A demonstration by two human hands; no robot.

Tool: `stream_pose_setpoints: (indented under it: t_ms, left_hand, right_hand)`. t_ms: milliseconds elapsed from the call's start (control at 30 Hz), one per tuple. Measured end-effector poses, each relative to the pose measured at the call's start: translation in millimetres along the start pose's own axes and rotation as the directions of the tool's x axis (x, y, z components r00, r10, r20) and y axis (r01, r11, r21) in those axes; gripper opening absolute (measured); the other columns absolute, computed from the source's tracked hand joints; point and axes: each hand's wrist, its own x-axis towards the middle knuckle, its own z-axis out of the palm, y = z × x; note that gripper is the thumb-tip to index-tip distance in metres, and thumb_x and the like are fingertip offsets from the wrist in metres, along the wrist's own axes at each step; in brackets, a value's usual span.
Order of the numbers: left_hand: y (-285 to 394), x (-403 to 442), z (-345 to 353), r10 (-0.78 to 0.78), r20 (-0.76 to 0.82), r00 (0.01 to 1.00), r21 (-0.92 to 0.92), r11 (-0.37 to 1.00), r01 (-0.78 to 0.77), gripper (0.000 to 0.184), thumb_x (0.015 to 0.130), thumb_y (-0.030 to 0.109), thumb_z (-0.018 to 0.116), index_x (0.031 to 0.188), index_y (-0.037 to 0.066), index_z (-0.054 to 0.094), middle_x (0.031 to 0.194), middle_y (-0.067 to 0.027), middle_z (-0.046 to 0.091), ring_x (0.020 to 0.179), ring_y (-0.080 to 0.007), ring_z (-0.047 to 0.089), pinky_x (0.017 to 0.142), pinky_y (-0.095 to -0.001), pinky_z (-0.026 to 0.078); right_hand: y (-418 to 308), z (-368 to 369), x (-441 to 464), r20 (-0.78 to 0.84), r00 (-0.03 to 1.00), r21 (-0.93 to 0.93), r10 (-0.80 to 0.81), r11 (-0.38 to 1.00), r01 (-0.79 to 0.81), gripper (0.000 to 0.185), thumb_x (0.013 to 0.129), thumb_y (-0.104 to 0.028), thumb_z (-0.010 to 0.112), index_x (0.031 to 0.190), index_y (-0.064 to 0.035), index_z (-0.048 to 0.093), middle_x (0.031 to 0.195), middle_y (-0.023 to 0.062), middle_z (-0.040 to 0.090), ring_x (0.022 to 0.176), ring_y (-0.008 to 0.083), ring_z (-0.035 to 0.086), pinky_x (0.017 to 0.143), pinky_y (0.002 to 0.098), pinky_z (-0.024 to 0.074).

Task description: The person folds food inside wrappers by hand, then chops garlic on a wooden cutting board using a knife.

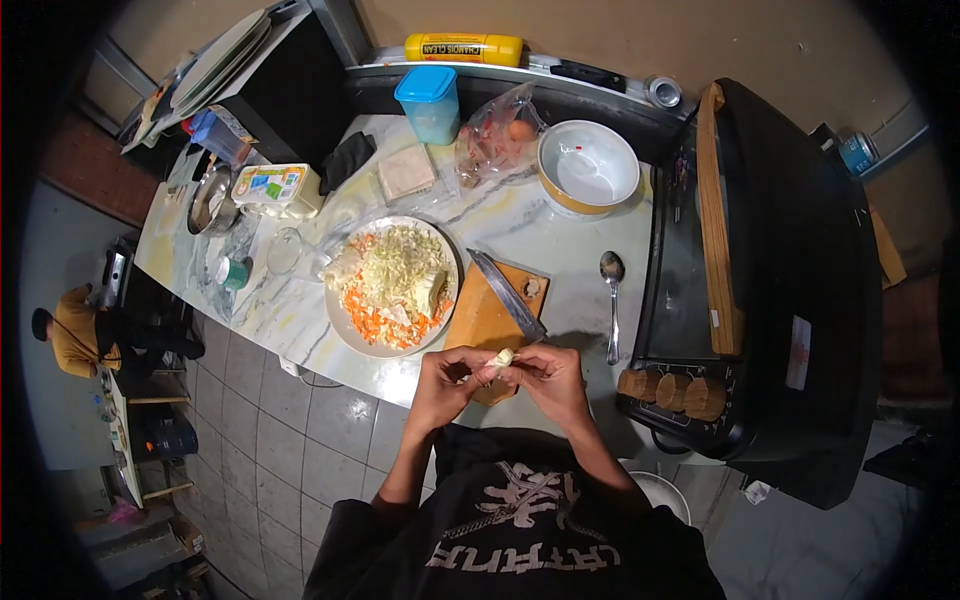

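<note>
A small pale vegetable piece [503, 358], whose exact kind I cannot make out, is pinched between the fingertips of both hands. My left hand [452, 385] grips it from one side and my right hand [549, 378] from the other, just over the near end of the wooden cutting board [478, 318]. Across the board lies a knife [505, 293] with a wide dark blade. To the left, a large plate [372, 348] carries shredded cabbage [398, 262] and diced carrot [366, 308]. My hands cover part of the board.
A spoon [612, 300] lies right of the board, beside a large black appliance [790, 270]. Behind stand a white bowl [588, 165], a plastic bag [497, 145] and a blue-lidded container [427, 105]. A tub [278, 188] and metal bowl [211, 203] stand left. Another person [85, 330] is far left.
</note>
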Motion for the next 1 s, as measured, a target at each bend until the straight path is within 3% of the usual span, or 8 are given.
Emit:
stream_pose_setpoints:
  t_ms: [167,300,400,700,767,900,967,1000]
  left_hand:
    - [-1.9,1.6,5.0,0.042,-0.079,0.996,0.041,0.998,-0.039,0.021,0.083,0.004,0.07,0.103,-0.003,0.068,0.091,-0.0097,0.07,0.084,-0.0115,0.063,0.081,-0.0297,0.051]
    - [-6.8,3.9,2.3,0.069,-0.077,0.995,0.066,0.996,-0.064,0.023,0.084,0.004,0.07,0.105,-0.003,0.068,0.09,-0.0078,0.07,0.08,-0.0084,0.061,0.073,-0.0242,0.05]
    - [-5.2,5.0,-2.6,0.0,-0.065,0.998,0.13,0.992,0.009,0.025,0.082,0.004,0.071,0.106,-0.003,0.068,0.094,-0.0094,0.07,0.086,-0.0123,0.063,0.082,-0.0301,0.052]
    - [-13.7,13.1,-6.0,0.071,-0.06,0.996,0.302,0.952,-0.05,0.025,0.083,0.002,0.069,0.108,-0.004,0.066,0.095,-0.0116,0.07,0.084,-0.013,0.064,0.081,-0.0294,0.051]
    - [-11.8,14.8,-6.4,0.105,-0.06,0.993,0.345,0.935,-0.078,0.026,0.083,0.001,0.068,0.109,-0.004,0.066,0.095,-0.0129,0.07,0.084,-0.0139,0.064,0.08,-0.0296,0.051]
    - [-15.8,18.2,-9.3,0.141,-0.045,0.989,0.424,0.899,-0.109,0.029,0.081,-0.002,0.067,0.11,-0.004,0.065,0.094,-0.0161,0.069,0.087,-0.0183,0.066,0.075,-0.0306,0.05]
    - [-14.7,19.8,-10.3,0.166,-0.044,0.985,0.447,0.885,-0.129,0.029,0.08,-0.002,0.067,0.11,-0.003,0.065,0.094,-0.0162,0.069,0.087,-0.0208,0.066,0.075,-0.0311,0.05]
    - [-14.5,20.3,-10.7,0.192,-0.043,0.98,0.47,0.87,-0.15,0.03,0.079,-0.003,0.067,0.109,-0.002,0.065,0.094,-0.0163,0.069,0.087,-0.0234,0.067,0.075,-0.0317,0.05]
  right_hand:
    - [5.6,5.8,0.3,-0.121,0.988,-0.035,-0.098,0.995,0.095,0.012,0.081,0.007,0.069,0.092,0.0067,0.065,0.084,0.0071,0.065,0.078,0.0094,0.062,0.066,0.0209,0.0499]
    - [10.8,5.9,0.5,-0.117,0.986,-0.058,-0.119,0.992,0.113,0.012,0.081,0.007,0.069,0.092,0.0061,0.066,0.085,0.0061,0.063,0.076,0.0087,0.06,0.067,0.0208,0.0491]
    - [14.5,5.4,1.6,-0.071,0.986,-0.099,-0.151,0.985,0.144,0.012,0.081,0.008,0.068,0.093,0.0067,0.066,0.088,0.0061,0.061,0.078,0.009,0.059,0.067,0.0206,0.0491]
    - [14.9,6.5,6.1,-0.042,0.992,-0.089,-0.122,0.989,0.118,0.015,0.084,0.005,0.064,0.099,0.0067,0.066,0.092,0.0083,0.059,0.079,0.0095,0.059,0.061,0.0208,0.0506]
    - [11.4,4.7,5.5,0.036,0.998,-0.183,-0.048,0.982,0.053,0.025,0.085,0.008,0.06,0.11,0.0072,0.062,0.104,0.0099,0.058,0.084,0.0112,0.06,0.069,0.0217,0.0508]
    - [6.6,1.3,6.5,0.097,0.994,-0.306,-0.054,0.948,0.081,0.031,0.085,0.004,0.063,0.116,0.006,0.059,0.109,0.0119,0.055,0.082,0.0125,0.06,0.069,0.0234,0.0512]
    - [1.0,0.1,6.3,0.15,0.987,-0.55,-0.055,0.825,0.13,0.035,0.084,0.0,0.065,0.118,0.0048,0.057,0.113,0.014,0.053,0.081,0.016,0.06,0.069,0.0258,0.0516]
    - [-0.6,-0.6,7.1,0.149,0.988,-0.549,-0.051,0.826,0.125,0.035,0.084,0.0,0.065,0.118,0.0048,0.057,0.113,0.014,0.053,0.081,0.016,0.06,0.069,0.0258,0.0516]
